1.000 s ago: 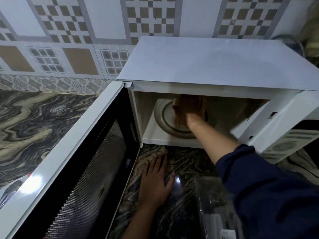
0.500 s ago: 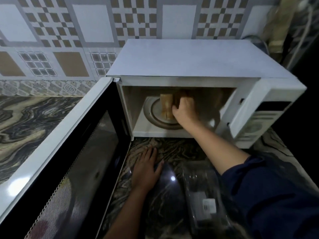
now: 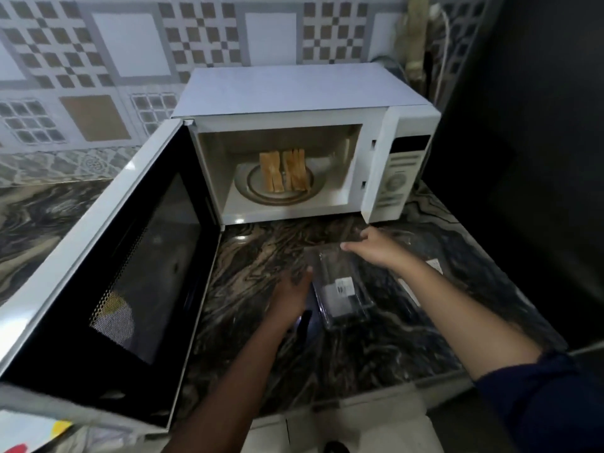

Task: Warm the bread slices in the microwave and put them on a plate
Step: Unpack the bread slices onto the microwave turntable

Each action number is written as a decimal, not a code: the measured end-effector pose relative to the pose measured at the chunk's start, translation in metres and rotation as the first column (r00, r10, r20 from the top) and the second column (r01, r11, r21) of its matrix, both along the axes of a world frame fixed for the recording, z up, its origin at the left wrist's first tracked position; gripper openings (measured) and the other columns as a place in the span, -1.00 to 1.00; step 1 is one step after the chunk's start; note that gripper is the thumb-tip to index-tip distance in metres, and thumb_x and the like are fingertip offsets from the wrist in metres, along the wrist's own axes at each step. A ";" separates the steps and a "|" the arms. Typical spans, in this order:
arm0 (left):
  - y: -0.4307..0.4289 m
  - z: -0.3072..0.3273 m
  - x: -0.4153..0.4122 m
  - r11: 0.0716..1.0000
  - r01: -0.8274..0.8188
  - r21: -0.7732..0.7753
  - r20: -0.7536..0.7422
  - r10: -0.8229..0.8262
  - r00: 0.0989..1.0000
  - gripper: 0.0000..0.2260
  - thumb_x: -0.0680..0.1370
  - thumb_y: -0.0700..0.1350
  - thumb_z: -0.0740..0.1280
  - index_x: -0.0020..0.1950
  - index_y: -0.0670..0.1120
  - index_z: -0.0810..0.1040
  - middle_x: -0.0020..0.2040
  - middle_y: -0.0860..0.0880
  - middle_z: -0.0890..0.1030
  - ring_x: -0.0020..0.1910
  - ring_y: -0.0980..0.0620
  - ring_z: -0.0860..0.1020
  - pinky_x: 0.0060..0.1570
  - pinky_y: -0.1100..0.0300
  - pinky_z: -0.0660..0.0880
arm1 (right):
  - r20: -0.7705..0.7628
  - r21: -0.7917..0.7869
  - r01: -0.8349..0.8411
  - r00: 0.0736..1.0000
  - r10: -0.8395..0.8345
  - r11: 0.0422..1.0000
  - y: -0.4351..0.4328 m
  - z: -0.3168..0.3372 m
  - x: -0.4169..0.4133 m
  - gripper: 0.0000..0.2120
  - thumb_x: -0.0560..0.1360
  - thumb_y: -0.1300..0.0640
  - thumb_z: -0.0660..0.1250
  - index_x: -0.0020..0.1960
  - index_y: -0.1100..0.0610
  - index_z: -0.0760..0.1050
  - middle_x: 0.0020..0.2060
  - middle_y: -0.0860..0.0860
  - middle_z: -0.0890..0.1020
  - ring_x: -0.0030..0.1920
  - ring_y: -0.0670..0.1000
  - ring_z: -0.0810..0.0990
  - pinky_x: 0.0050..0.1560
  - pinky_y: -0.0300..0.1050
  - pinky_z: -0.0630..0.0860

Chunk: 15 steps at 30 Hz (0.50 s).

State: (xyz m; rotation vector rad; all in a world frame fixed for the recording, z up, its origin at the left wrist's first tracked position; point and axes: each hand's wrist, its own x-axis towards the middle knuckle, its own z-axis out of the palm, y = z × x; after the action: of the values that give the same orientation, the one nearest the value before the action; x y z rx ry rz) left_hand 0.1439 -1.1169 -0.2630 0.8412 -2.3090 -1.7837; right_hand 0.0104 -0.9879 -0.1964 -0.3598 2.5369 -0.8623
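Note:
A white microwave [image 3: 294,89] stands on the counter with its door [image 3: 130,256] swung wide open to the left. Inside, bread slices [image 3: 283,171] stand on edge in two groups on the round turntable [image 3: 251,188]. My right hand [image 3: 376,248] hovers outside the oven, just in front of its lower right corner, with fingers loosely extended and nothing in it. My left hand [image 3: 291,299] lies flat on the dark marble counter [image 3: 261,256], beside a clear plastic container [image 3: 340,289].
A second clear plastic piece with a label [image 3: 431,266] lies to the right of my right arm. The counter's front edge [image 3: 359,397] runs below my arms. A dark wall [image 3: 523,158] rises at the right, and patterned tiles [image 3: 98,60] back the counter.
My right hand has let go of the bread and come out of the microwave to the counter's right side. The slices now stand alone on the turntable. The view has pulled back.

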 end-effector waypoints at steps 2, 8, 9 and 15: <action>0.011 0.002 0.008 0.996 0.042 0.083 0.072 -0.048 0.996 -0.56 0.57 0.14 0.19 0.25 -0.16 0.51 0.24 -0.14 0.55 0.24 -0.06 0.51 0.30 0.07 0.40 | 0.065 0.126 -0.046 0.997 0.038 0.991 0.013 0.000 0.014 -0.24 0.40 -0.26 0.31 0.37 0.26 0.30 0.35 0.16 0.40 0.30 0.14 0.42 0.02 -0.15 0.31; 0.030 0.004 0.028 0.933 0.182 0.309 0.238 -0.262 0.935 -0.81 0.54 -0.09 0.33 -0.04 -0.23 0.48 -0.20 -0.12 0.55 -0.33 0.13 0.53 -0.27 0.33 0.50 | 0.317 0.349 -0.247 0.939 0.134 0.904 0.031 0.001 0.053 -0.73 0.48 0.02 0.37 -0.15 0.18 0.37 -0.26 0.06 0.49 -0.37 -0.04 0.47 -0.39 -0.20 0.41; 0.032 0.002 0.030 0.932 0.166 0.323 0.231 -0.248 0.941 -0.88 0.53 -0.17 0.34 -0.10 -0.22 0.47 -0.25 -0.11 0.55 -0.39 0.15 0.55 -0.28 0.33 0.52 | 0.389 0.302 -0.235 0.915 0.106 0.924 0.031 -0.003 0.058 -0.81 0.50 0.12 0.34 -0.13 0.20 0.38 -0.24 0.08 0.51 -0.36 -0.03 0.50 -0.37 -0.20 0.45; 0.032 -0.006 0.028 0.959 -0.066 0.277 0.241 -0.003 0.971 -0.80 0.48 -0.40 0.32 -0.34 -0.24 0.47 -0.42 -0.15 0.55 -0.40 0.00 0.54 -0.22 0.12 0.59 | 0.444 0.115 -0.030 0.896 -0.025 0.993 0.025 -0.028 0.070 -0.89 0.52 0.38 0.22 0.02 0.37 0.49 -0.38 0.14 0.58 -0.33 0.01 0.57 -0.15 -0.11 0.56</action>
State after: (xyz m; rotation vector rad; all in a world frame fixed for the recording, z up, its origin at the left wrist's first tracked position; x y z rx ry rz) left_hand 0.1718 -1.0848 -0.2686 1.1909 -2.1839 -2.1403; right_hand 0.0805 -0.9632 -0.2241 -0.1081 2.1442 -0.6927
